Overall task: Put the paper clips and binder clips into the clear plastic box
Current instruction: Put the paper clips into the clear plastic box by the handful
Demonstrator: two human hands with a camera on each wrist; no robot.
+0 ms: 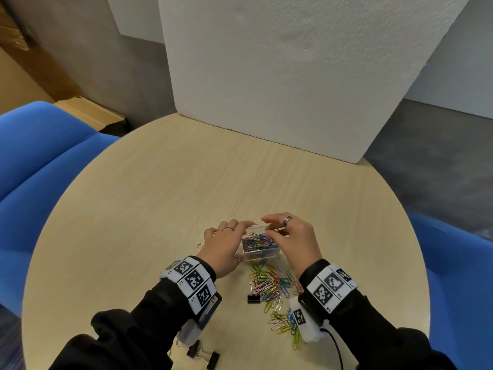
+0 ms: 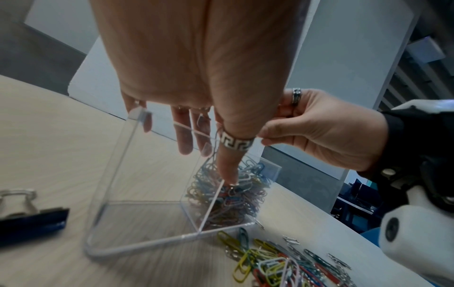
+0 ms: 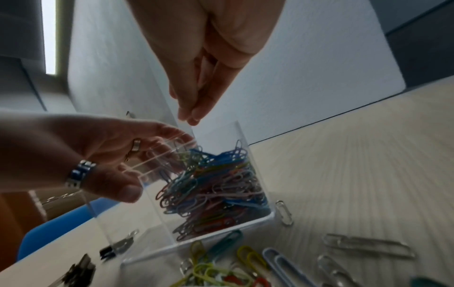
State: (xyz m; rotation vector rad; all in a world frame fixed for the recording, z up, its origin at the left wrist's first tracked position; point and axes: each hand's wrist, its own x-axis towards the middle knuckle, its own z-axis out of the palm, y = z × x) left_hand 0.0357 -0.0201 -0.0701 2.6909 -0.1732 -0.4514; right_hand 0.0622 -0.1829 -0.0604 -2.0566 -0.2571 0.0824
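The clear plastic box (image 1: 260,254) stands on the round table (image 1: 173,188), its right half heaped with coloured paper clips (image 1: 257,243). My left hand (image 1: 230,243) grips the box at its left end. Its fingers lie behind the far wall and its ringed thumb (image 2: 229,167) reaches inside by the divider. My right hand (image 1: 290,239) hovers over the box's right end with its fingertips (image 3: 190,114) bunched together, and I see nothing between them. Loose paper clips (image 1: 269,288) lie just in front of the box, beside a black binder clip (image 1: 253,298).
More binder clips (image 1: 210,356) lie near the table's front edge under my left forearm, and a small one (image 1: 199,246) sits left of the box. A white foam board (image 1: 280,76) stands at the table's back. Blue chairs (image 1: 40,161) flank the table.
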